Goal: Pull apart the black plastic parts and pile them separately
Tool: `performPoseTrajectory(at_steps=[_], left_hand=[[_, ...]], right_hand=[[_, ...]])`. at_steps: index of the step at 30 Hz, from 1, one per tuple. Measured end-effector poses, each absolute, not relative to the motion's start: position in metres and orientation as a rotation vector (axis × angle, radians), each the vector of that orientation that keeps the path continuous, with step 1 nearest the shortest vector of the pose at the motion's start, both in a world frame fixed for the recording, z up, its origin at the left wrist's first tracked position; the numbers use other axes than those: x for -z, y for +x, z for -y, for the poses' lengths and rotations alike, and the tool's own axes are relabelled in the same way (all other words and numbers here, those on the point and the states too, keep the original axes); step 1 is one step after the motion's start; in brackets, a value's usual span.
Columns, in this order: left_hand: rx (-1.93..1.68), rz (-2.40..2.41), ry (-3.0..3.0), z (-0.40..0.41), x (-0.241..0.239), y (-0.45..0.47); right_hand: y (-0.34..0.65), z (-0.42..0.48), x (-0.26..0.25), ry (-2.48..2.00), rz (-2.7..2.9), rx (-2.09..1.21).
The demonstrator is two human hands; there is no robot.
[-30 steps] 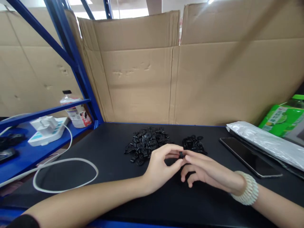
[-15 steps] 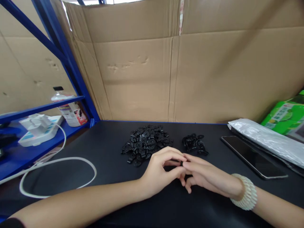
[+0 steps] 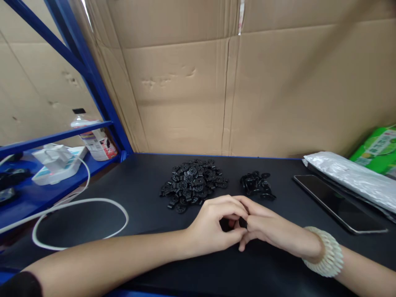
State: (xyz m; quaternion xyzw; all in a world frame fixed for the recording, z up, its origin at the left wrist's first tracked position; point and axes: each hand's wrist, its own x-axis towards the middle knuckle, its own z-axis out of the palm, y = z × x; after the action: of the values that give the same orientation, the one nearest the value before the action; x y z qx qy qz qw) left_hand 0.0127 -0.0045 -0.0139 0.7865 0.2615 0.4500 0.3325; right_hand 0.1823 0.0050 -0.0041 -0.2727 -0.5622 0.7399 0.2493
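My left hand (image 3: 213,225) and my right hand (image 3: 269,229) meet above the black tabletop (image 3: 139,214), fingertips touching. Both are closed around a small black part (image 3: 243,223), mostly covered by the fingers, so its shape does not show. Just beyond my left hand lies a heap of black plastic pieces (image 3: 193,183), with round perforated discs and short tabs. Behind my right hand sits a smaller pile of glossy black parts (image 3: 255,185), some with round flat discs. A pale coiled band (image 3: 324,251) circles my right wrist.
On the right lie a phone (image 3: 337,202), a silvery plastic bag (image 3: 355,177) and a green package (image 3: 377,148). A white cable (image 3: 114,202) loops at left. The blue shelf (image 3: 71,132) carries a power strip (image 3: 62,169) and a bottle (image 3: 95,140). Cardboard (image 3: 179,103) stands behind.
My hands have drawn closer together, and the right fingers have curled in more. The small black part is now more hidden. The whole view has shifted slightly.
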Motion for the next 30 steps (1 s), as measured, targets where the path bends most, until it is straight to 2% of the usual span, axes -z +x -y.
performPoseTrajectory(at_steps=[8,16,30], left_hand=[[-1.148,-0.655,2.086,-0.001,0.015,0.018],[-1.111,-0.724,2.025,-0.002,0.021,0.019],[-1.104,-0.852,1.769,0.000,0.013,0.012]], right_hand=[[0.175,-0.001,0.011,-0.881,1.593,-1.803],[0.178,-0.002,0.009,-0.979,1.626,-1.811],[0.188,-0.004,0.005,-0.839,1.727,-1.920]])
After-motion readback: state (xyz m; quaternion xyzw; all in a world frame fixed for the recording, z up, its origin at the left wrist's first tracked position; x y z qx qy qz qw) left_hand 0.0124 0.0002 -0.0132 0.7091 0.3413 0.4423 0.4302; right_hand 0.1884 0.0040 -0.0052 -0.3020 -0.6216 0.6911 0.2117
